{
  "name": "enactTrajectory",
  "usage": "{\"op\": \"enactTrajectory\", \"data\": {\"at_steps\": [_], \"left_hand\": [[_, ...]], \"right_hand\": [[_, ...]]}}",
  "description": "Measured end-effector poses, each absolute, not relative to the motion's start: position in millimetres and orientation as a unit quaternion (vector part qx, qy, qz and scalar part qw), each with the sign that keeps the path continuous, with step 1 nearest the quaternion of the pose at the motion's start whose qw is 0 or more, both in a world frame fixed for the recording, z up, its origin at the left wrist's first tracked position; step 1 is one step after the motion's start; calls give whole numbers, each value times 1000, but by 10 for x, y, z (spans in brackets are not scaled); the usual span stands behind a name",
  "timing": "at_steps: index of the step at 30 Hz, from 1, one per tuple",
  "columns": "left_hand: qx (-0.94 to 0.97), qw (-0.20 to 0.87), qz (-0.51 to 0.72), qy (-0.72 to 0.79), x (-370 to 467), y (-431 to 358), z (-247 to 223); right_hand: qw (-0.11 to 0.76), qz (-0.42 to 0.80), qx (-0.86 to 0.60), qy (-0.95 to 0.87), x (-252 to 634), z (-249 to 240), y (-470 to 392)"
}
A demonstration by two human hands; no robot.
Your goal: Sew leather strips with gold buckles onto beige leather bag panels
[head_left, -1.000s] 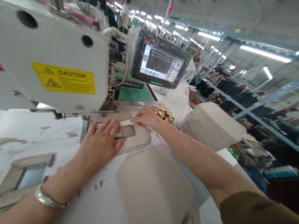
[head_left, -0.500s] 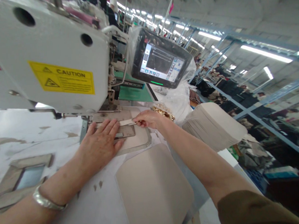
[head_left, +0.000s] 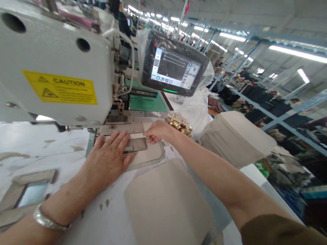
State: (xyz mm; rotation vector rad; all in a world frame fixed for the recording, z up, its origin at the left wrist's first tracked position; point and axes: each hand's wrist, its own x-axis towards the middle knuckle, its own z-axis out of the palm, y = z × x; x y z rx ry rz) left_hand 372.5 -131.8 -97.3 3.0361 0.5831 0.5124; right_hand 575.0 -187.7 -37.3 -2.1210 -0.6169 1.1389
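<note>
My left hand (head_left: 110, 158) lies flat, fingers spread, on the beige metal clamp plate (head_left: 138, 144) beneath the sewing machine head (head_left: 61, 62). Under the plate is a beige rounded panel (head_left: 143, 156), partly covered by my fingers. A narrow pale strip (head_left: 136, 135) runs along a slot in the plate. At the strip's right end, my right hand (head_left: 157, 131) is closed in a pinch around a slim metal tool, mostly hidden by the fingers; its exact kind cannot be made out. Another beige panel (head_left: 168, 208) lies on the table in front.
Gold-coloured metal pieces (head_left: 180, 124) lie in a heap behind my right wrist. A stack of beige panels (head_left: 234, 140) stands at the right. The lit control screen (head_left: 173, 65) is behind. A frame-shaped plate (head_left: 6, 198) lies at left on the white table (head_left: 104, 235).
The metal tool's tip showed over the strip earlier; now it is almost hidden at my right fingertips. My left hand stays pressed on the plate. The view has shifted slightly.
</note>
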Motion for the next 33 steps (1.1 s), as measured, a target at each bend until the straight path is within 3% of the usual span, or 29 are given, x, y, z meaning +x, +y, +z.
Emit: {"op": "enactTrajectory", "data": {"at_steps": [16, 24, 33], "left_hand": [[976, 4, 170, 136, 4073, -1510, -892], [954, -47, 179, 237, 3401, -1276, -865], [965, -106, 160, 177, 3397, -1212, -918]], "right_hand": [[276, 432, -826, -234, 5693, -293, -1846], [287, 403, -829, -260, 5691, -307, -1901], [290, 375, -841, -258, 5689, -384, -1884]]}}
